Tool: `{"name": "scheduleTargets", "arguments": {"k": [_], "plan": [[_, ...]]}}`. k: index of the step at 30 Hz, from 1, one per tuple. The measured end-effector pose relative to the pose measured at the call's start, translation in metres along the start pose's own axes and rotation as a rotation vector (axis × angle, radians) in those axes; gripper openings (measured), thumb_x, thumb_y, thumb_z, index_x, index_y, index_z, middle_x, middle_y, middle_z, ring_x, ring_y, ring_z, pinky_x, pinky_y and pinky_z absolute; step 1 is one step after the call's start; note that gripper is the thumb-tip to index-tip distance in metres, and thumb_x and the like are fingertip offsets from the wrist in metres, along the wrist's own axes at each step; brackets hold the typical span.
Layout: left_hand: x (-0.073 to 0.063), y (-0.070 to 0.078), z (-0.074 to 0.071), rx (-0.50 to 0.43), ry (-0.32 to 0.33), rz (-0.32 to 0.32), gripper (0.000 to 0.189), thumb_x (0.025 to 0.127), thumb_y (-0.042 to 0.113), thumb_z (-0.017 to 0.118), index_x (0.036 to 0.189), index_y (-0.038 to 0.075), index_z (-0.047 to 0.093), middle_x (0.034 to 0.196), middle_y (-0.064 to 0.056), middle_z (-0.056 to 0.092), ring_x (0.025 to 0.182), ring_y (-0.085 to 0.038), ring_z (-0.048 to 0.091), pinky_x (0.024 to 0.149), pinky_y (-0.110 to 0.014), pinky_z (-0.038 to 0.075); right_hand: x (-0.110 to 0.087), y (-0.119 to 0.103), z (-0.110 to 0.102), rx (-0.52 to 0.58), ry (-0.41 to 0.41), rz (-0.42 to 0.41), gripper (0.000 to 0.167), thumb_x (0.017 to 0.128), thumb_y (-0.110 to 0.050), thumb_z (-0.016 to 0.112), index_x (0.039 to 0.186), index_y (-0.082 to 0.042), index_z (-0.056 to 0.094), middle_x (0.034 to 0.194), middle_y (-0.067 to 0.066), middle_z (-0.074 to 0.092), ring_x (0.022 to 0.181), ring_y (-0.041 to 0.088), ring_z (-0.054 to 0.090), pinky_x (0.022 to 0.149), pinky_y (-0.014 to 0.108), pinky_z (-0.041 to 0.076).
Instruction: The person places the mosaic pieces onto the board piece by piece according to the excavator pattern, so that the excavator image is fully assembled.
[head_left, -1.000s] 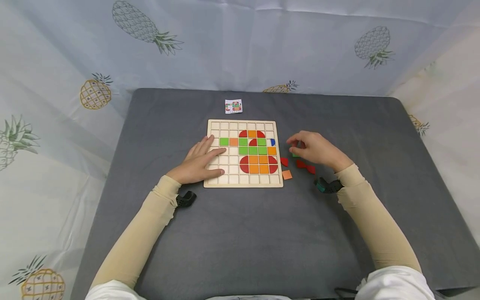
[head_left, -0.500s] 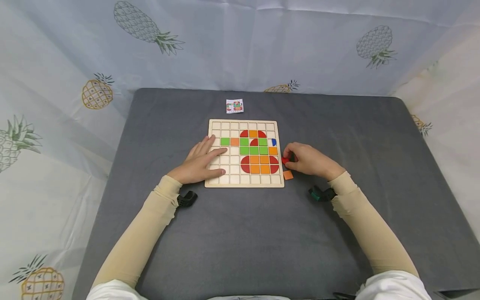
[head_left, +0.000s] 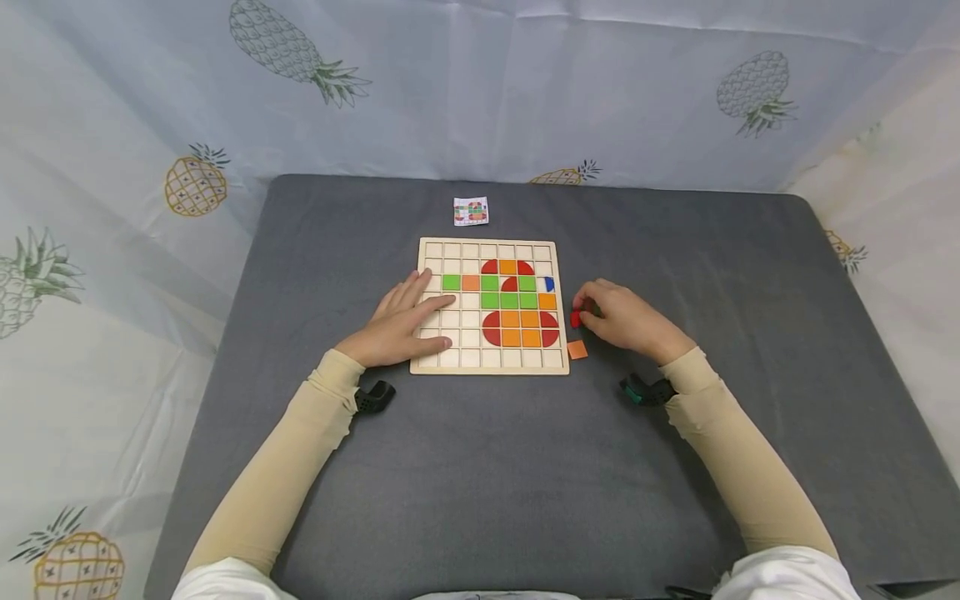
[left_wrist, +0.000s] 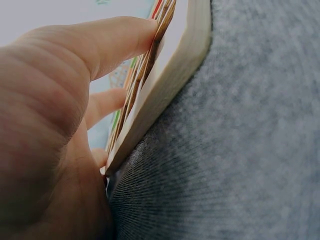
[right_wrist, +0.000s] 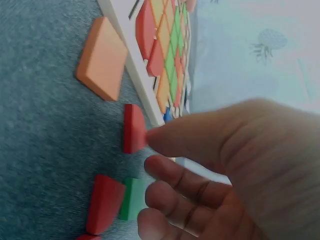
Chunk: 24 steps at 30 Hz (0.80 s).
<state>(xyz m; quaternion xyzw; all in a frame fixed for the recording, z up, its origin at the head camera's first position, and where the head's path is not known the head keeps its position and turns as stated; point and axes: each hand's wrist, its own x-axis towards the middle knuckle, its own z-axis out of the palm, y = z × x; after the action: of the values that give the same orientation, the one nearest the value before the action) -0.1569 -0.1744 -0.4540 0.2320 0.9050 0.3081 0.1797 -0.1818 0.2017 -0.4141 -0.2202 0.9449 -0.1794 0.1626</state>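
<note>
My left hand (head_left: 397,325) lies with spread fingers on the left side of a wooden grid board (head_left: 446,367). In the left wrist view its thumb (left_wrist: 130,37) rests on the board's edge. Just right of the board, my right hand (head_left: 626,317) pinches a small red quarter-circle tile (right_wrist: 135,131) at the table surface. Its thumb (right_wrist: 170,137) touches the tile; the index fingertip is hidden in the right wrist view. The other fingers curl free. Near them lie a green tile (right_wrist: 132,200) and another red tile (right_wrist: 105,202). An orange square tile (head_left: 577,350) lies by the board's right edge.
On the board, green squares (head_left: 489,301), orange squares (head_left: 511,337), red rounded tiles (head_left: 491,337) and a tilted-looking blue tile (head_left: 550,285) fill several cells. A small printed pattern card (head_left: 471,212) lies behind it on the grey table (head_left: 480,467). A pineapple-print curtain (head_left: 480,92) surrounds the table.
My right hand has come left and toward me from the green tile to the red tile by the board. The red tile has shifted slightly right. My left hand stays put.
</note>
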Motion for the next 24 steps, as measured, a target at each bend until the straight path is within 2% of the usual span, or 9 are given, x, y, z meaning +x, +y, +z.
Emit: {"name": "scheduleTargets", "arguments": {"k": [3, 6, 13, 17, 24], "plan": [[-0.001, -0.001, 0.000, -0.005, 0.005, -0.004, 0.074, 0.095, 0.048, 0.065, 0.158, 0.023, 0.036, 0.172, -0.009, -0.008, 0.160, -0.028, -0.012, 0.128, -0.054, -0.004, -0.001, -0.001, -0.001, -0.013, -0.021, -0.045, 0.030, 0.096, -0.008, 0.064, 0.126, -0.004, 0.064, 0.120, 0.013, 0.058, 0.097, 0.025, 0.054, 0.081, 0.040, 0.050], [-0.001, -0.002, 0.000, -0.008, 0.006, -0.008, 0.074, 0.095, 0.049, 0.065, 0.159, 0.023, 0.036, 0.173, -0.008, -0.008, 0.160, -0.028, -0.012, 0.128, -0.054, -0.005, 0.000, -0.001, 0.001, -0.021, -0.041, -0.080, 0.035, 0.094, -0.007, 0.066, 0.130, -0.005, 0.063, 0.128, 0.013, 0.057, 0.103, 0.026, 0.052, 0.086, 0.041, 0.050], [-0.002, -0.002, 0.000, -0.013, 0.006, -0.002, 0.074, 0.096, 0.048, 0.065, 0.159, 0.023, 0.036, 0.173, -0.007, -0.007, 0.160, -0.027, -0.013, 0.128, -0.054, -0.005, 0.005, -0.002, 0.007, -0.031, 0.006, -0.058, 0.029, 0.095, -0.007, 0.066, 0.124, -0.005, 0.066, 0.117, 0.011, 0.061, 0.093, 0.024, 0.054, 0.079, 0.037, 0.050], [-0.001, -0.002, 0.001, -0.009, 0.005, 0.007, 0.073, 0.096, 0.047, 0.065, 0.158, 0.023, 0.037, 0.173, -0.008, -0.006, 0.160, -0.028, -0.014, 0.128, -0.055, -0.004, 0.002, -0.001, 0.006, -0.080, 0.022, -0.012, 0.032, 0.094, -0.012, 0.069, 0.125, -0.005, 0.066, 0.119, 0.012, 0.060, 0.095, 0.024, 0.054, 0.080, 0.039, 0.052], [0.001, 0.000, 0.000, -0.002, -0.010, 0.005, 0.073, 0.096, 0.048, 0.064, 0.158, 0.024, 0.036, 0.173, -0.007, -0.007, 0.159, -0.027, -0.015, 0.128, -0.054, -0.004, -0.001, 0.000, -0.003, -0.110, -0.002, 0.012, 0.026, 0.096, -0.016, 0.067, 0.120, -0.004, 0.069, 0.116, 0.013, 0.064, 0.091, 0.024, 0.057, 0.080, 0.041, 0.053]]}}
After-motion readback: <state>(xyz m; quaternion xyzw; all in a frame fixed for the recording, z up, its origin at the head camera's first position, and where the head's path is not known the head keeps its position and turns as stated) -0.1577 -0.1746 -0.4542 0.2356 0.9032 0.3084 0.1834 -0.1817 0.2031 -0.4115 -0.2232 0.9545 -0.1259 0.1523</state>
